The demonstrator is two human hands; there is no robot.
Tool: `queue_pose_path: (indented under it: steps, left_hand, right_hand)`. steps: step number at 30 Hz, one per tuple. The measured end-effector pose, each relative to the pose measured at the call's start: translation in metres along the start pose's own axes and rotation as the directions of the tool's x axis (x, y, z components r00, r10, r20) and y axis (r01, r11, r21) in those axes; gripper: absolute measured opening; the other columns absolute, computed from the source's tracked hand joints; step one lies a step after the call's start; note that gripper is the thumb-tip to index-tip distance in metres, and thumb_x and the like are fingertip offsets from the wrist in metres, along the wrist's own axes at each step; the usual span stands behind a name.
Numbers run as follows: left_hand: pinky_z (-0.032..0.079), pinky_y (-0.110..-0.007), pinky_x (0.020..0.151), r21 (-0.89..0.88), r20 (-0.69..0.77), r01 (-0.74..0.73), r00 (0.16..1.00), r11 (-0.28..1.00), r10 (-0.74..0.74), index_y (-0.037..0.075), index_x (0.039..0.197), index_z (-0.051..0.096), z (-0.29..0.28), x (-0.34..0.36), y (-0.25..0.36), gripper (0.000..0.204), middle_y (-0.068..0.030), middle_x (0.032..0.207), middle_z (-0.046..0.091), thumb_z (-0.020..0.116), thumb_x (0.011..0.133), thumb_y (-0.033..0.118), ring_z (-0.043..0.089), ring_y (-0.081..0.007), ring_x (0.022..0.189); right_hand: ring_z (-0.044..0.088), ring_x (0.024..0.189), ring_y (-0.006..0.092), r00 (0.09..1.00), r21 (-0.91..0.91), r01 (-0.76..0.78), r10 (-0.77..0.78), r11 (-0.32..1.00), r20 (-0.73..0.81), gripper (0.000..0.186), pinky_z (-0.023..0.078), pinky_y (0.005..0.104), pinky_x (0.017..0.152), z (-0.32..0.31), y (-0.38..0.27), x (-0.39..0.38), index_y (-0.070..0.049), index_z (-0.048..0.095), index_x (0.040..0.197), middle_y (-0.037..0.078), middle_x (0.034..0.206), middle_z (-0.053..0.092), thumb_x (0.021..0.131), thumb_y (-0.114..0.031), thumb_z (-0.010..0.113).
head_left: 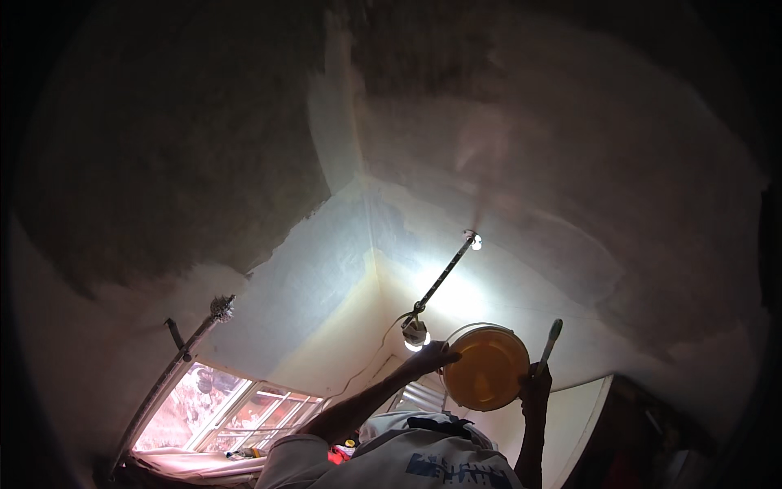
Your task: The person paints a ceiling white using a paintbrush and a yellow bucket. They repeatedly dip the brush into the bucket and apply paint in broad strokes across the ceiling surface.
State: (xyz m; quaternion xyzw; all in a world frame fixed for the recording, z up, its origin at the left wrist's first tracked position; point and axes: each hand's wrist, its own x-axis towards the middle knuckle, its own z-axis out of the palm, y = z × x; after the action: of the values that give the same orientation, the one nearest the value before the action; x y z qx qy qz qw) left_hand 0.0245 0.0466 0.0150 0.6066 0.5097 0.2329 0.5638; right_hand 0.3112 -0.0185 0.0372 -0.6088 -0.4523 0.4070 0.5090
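My left hand (440, 359) is closed on the edge of a yellow-orange bucket (489, 371) near the lower middle. The bucket is tilted so that its round face shows, and a thin wire handle (481, 325) arcs above it. Just right of the bucket, my right hand (534, 385) grips what looks like a paintbrush (551, 344), with one rounded end sticking up. Its lower part is hidden by the fingers, and I cannot make out bristles. Both arms are raised, and a pale printed shirt (383, 456) shows below them.
A lit bulb (415, 338) hangs on a dark cord (444, 275) close to my left hand. Patchy light and dark paint covers the surfaces (326, 277) above. At lower left are a window (244, 416) and a long pole (175, 367). Dark furniture (652, 432) stands at lower right.
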Motion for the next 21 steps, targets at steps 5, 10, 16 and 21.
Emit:
queue_pose_path:
  steps: [5, 10, 16, 21]
  left_hand:
    - [0.051, -0.026, 0.047, -0.275, -0.020, 0.029, 0.999, 0.961, -0.035, 0.002, 0.094, 0.049, 0.008, -0.008, -0.026, 0.044, -0.0083, 0.080, 0.056, 0.073, 0.078, 0.035, 0.058, -0.0139, 0.062]
    - [0.054, -0.027, 0.049, -0.356, -0.002, 0.059, 0.998, 0.933, -0.064, 0.001, 0.113, 0.041, 0.007, -0.014, -0.032, 0.059, -0.0124, 0.096, 0.054, 0.073, 0.077, 0.034, 0.061, -0.0179, 0.076]
    - [0.057, -0.032, 0.064, -0.201, -0.015, -0.046, 0.999, 0.978, 0.044, 0.005, 0.133, 0.035, -0.004, -0.018, -0.024, 0.072, -0.0210, 0.128, 0.048, 0.070, 0.081, 0.039, 0.060, -0.0237, 0.101]
    - [0.054, -0.029, 0.053, -0.115, -0.083, -0.146, 0.987, 0.983, 0.137, 0.002, 0.128, 0.046, -0.008, -0.007, -0.043, 0.058, -0.0157, 0.105, 0.061, 0.067, 0.081, 0.027, 0.064, -0.0187, 0.073]
  right_hand:
    - [0.047, 0.058, 0.0144, 0.997, -0.141, 0.040, -0.029, 0.989, 0.078, 0.017, 0.044, 0.0297, 0.052, 0.000, 0.002, 0.017, -0.006, 0.047, 0.083, 0.002, 0.070, 0.047, 0.077, 0.003, 0.060]
    - [0.041, 0.051, 0.0086, 0.980, -0.204, 0.175, -0.149, 0.963, 0.135, 0.021, 0.037, 0.0249, 0.042, 0.011, -0.004, 0.020, -0.010, 0.044, 0.078, -0.002, 0.065, 0.042, 0.074, 0.005, 0.057]
    - [0.036, 0.043, 0.0054, 0.976, -0.039, -0.052, 0.059, 0.998, 0.208, 0.025, 0.032, 0.0224, 0.035, 0.015, -0.017, 0.029, -0.012, 0.041, 0.075, -0.004, 0.061, 0.038, 0.071, 0.005, 0.060]
    - [0.036, 0.044, 0.0048, 0.962, -0.106, 0.080, -0.049, 0.991, 0.267, 0.025, 0.032, 0.0214, 0.035, 0.020, -0.014, 0.041, -0.012, 0.041, 0.076, -0.005, 0.062, 0.038, 0.071, 0.003, 0.061]
